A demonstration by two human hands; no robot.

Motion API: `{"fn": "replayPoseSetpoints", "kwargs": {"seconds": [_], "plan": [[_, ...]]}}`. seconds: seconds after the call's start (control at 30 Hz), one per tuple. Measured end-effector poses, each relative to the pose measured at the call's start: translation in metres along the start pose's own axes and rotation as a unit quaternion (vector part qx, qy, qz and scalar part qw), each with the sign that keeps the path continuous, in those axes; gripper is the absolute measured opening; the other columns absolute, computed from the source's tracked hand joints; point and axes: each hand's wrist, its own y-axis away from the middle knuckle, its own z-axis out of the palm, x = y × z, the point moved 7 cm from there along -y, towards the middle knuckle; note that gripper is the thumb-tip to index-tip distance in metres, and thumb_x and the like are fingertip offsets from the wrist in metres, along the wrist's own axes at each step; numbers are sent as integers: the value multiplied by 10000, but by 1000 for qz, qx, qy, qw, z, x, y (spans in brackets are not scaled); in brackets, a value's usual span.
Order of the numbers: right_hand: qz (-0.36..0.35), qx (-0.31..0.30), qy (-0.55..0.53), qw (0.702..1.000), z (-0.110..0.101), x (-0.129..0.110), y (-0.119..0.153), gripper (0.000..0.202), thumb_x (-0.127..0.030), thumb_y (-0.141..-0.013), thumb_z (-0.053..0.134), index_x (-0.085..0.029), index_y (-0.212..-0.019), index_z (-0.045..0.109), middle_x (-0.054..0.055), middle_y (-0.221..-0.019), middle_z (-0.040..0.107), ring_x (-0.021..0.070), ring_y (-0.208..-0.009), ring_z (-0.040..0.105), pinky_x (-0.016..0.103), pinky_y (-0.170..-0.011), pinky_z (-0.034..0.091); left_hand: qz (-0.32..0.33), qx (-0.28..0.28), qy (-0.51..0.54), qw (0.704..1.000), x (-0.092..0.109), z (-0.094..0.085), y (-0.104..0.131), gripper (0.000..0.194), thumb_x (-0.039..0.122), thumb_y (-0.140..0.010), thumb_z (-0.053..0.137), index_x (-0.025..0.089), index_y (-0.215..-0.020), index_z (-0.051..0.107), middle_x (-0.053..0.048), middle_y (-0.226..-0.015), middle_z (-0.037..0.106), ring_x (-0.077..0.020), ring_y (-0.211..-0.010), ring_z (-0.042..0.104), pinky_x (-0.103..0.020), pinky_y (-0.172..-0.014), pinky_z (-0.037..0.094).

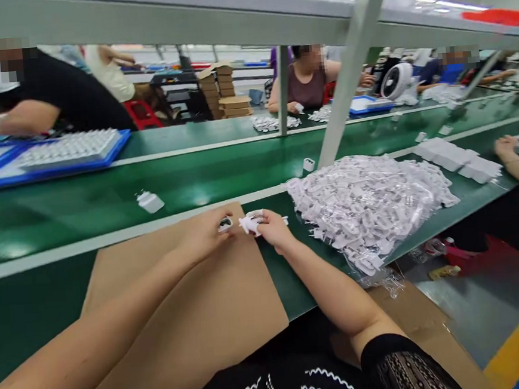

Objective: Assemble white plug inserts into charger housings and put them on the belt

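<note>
My left hand (208, 231) is closed round a small white plug housing (225, 224), whose dark hollow end faces right. Just across from it, my right hand (275, 228) pinches white plastic plug parts (250, 222) between thumb and fingers. A narrow gap separates the two. Both hands are over the right edge of a brown cardboard sheet (195, 295) lying on the green bench. To the right of my right hand spreads a large heap of white plastic parts (363, 198) on clear plastic film.
A white plug adapter (150, 201) and another white housing (308, 164) lie on the green conveyor belt (222, 176). A blue tray (116, 149) of white parts stands far left. A slanted metal post (348, 67) rises behind the heap. Co-workers sit opposite; another person's hand (507, 148) is at right.
</note>
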Motion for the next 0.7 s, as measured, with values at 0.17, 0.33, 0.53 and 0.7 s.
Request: {"fn": "replayPoseSetpoints", "kwargs": {"seconds": [0.17, 0.33, 0.53, 0.7], "plan": [[63, -82, -120, 987, 14, 9, 3, 441, -187, -610, 760, -155, -1049, 731, 32, -935, 762, 115, -758, 683, 189, -664, 504, -53, 40, 170, 983, -10, 31, 57, 721, 459, -719, 827, 210, -1360, 613, -115, -1277, 693, -314, -1176, 637, -439, -1044, 500], [-6, -64, -50, 997, 19, 2, 9, 547, -296, -590, 886, -153, -1095, 732, 45, -949, 748, 146, -868, 688, 275, -836, 552, -80, 57, 310, 946, -20, 40, 78, 565, 593, -728, 785, 179, -1110, 740, -114, -1091, 723, -283, -1017, 661, -422, -932, 538], [-239, -67, 238, 939, 47, -23, 34, 227, -323, -908, 668, -199, -1084, 738, 70, -1052, 703, 180, -950, 641, 344, -938, 537, -51, 81, 313, 945, -17, 31, 78, 496, 580, -727, 784, 200, -1044, 757, -82, -1031, 735, -285, -1014, 627, -391, -899, 488], [-378, -114, 396, 829, 74, -25, 46, 275, -134, -934, 522, -191, -1145, 689, 103, -1070, 667, 223, -1041, 586, 362, -948, 507, -34, 55, 327, 943, -16, 30, 76, 358, 537, -782, 733, 188, -859, 731, -55, -909, 709, -252, -935, 615, -354, -836, 461]]}}
